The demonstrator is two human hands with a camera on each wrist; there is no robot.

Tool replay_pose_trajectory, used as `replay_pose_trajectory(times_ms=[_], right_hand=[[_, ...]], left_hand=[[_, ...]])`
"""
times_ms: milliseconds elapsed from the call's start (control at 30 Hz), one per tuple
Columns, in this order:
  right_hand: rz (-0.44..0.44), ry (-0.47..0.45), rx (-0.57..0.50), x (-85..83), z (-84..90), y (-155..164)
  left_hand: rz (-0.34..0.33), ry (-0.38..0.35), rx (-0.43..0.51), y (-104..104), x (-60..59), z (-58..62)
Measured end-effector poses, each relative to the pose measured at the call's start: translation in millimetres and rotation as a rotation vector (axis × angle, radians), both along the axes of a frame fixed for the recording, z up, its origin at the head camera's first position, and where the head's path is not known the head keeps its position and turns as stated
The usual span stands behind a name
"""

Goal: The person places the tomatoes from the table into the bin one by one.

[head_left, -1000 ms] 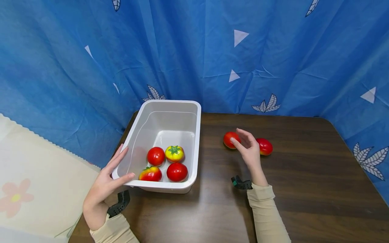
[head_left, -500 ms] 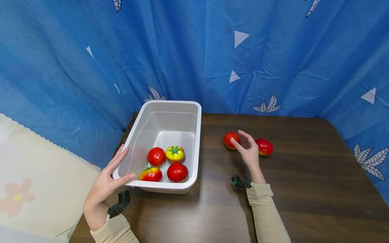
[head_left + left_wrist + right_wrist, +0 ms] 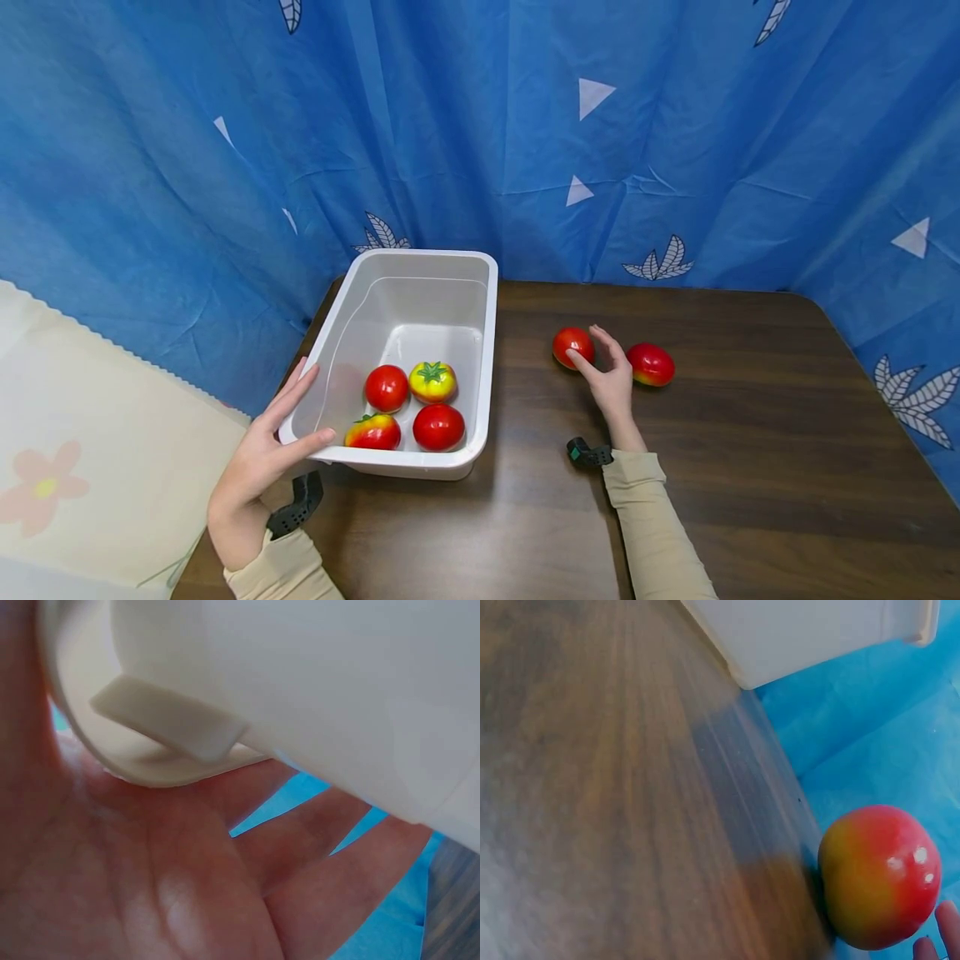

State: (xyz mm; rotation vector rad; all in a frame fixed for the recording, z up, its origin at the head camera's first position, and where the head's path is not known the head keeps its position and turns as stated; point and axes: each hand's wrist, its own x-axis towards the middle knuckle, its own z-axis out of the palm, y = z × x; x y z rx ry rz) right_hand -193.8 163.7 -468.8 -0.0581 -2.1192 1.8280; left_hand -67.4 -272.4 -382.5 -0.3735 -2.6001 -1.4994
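My left hand (image 3: 255, 467) holds the near-left corner of a white plastic bin (image 3: 491, 350), thumb over the near rim and fingers along the left side. In the left wrist view, the bin's pale underside of the rim (image 3: 172, 720) lies against the palm. Several glossy tomatoes sit inside, among them a yellow one (image 3: 432, 383) with green leaves. My right hand (image 3: 611, 383) is at a red tomato (image 3: 570, 346), thumb and fingers spread on its near and right sides. In the right wrist view, that red-and-yellow tomato (image 3: 877, 877) shows a small gap from the fingertips (image 3: 949, 926).
Another red tomato (image 3: 651, 364) lies on the dark wooden table (image 3: 750, 433) just right of my right hand. A blue curtain (image 3: 480, 125) hangs along the table's back edge. Pale flowered cloth (image 3: 97, 417) is at the left.
My right hand has shifted slightly left and nearer me beside the red tomato, uncovering more of the tomato to its right. The left hand and bin look unmoved.
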Motion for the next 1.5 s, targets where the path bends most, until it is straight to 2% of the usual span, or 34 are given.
replay_pose_trajectory(times_ms=[133, 300, 467, 700, 767, 967, 1167, 1500], right_hand=[[-0.016, -0.003, 0.01, -9.5, -20.3, 5], [-0.021, -0.005, 0.027, -13.4, -30.8, 5], [-0.003, -0.024, -0.004, -13.9, -31.3, 5], [0.026, -0.056, 0.033, 0.4, -3.1, -4], [0.031, -0.061, 0.036, -1.6, -7.4, -3], [0.036, -0.04, 0.055, -15.0, -35.7, 5], [0.02, -0.047, 0.107, -15.2, -38.8, 5], [0.011, -0.048, 0.132, -14.7, -42.3, 6]], left_hand=[[0.002, -0.004, -0.008, 0, 0.0, 0.4], [0.004, -0.001, -0.015, 0, 0.0, 1.0], [0.004, 0.002, -0.016, 0, 0.1, 1.2], [0.002, 0.005, -0.006, 0, 0.5, 0.9], [0.004, 0.003, -0.008, 0, 0.5, 1.0], [0.009, 0.002, -0.014, 0, 0.4, 1.2], [0.006, 0.0, -0.018, 0, 0.0, 1.1], [0.004, 0.001, -0.013, 0, 0.3, 0.7]])
